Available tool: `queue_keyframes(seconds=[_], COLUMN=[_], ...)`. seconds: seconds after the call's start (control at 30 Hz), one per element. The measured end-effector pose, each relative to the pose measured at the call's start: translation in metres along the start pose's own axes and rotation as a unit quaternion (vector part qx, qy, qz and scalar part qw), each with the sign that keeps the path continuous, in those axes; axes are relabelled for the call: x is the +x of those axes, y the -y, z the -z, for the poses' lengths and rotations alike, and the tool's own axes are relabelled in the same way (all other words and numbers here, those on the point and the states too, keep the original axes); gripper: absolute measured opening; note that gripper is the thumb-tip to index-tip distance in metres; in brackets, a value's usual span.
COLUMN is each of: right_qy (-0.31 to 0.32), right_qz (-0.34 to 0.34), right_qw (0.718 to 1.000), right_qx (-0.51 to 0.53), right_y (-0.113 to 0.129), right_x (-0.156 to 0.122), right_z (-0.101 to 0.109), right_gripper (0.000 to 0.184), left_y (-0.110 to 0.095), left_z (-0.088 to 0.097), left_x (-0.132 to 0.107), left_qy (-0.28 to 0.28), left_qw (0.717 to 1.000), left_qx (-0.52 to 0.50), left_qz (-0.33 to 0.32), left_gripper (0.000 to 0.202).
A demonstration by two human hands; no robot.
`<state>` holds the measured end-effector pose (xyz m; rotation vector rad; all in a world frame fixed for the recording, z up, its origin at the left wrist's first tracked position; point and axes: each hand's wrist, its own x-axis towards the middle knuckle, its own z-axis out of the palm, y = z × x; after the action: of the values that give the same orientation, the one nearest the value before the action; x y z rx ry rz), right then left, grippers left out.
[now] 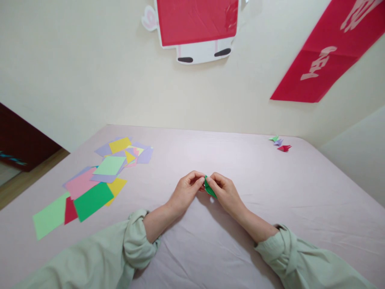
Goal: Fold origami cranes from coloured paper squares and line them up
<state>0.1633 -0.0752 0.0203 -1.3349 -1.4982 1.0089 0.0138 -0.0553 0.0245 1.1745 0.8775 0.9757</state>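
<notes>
Head | fingers (213, 185) hold folded green paper (209, 189) | red banner (339, 66): pale lettering (320, 63), unreadable

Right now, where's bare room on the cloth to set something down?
Bare cloth lies beyond the left hand, between the paper sheets and three origami figures, and right of the right hand. Overlapping sheets crowd the left side.

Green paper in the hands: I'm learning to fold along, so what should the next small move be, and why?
Probably press the green paper flatter with the thumb of the right hand. That hand pinches the small folded piece, thumb lying on it, while the left hand has its fingertips at the left edge, seemingly well placed to steady it.
</notes>
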Motion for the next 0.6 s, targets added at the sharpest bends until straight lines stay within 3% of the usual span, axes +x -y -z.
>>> queue_keyframes(seconds=[0.6], right_qy=[0.002], right_qz=[0.012], right_qw=[0.999], right_qx=[-0.042], right_y=[0.0016], right_x=[-0.0029], right_z=[-0.0008], right_gripper=[0.030], left_y=[-0.0013], left_z=[-0.0004], left_x=[-0.0002], left_qy=[-0.015], left_qw=[0.998], left_qx=[0.058], left_qz=[-0.015], left_gripper=[0.016])
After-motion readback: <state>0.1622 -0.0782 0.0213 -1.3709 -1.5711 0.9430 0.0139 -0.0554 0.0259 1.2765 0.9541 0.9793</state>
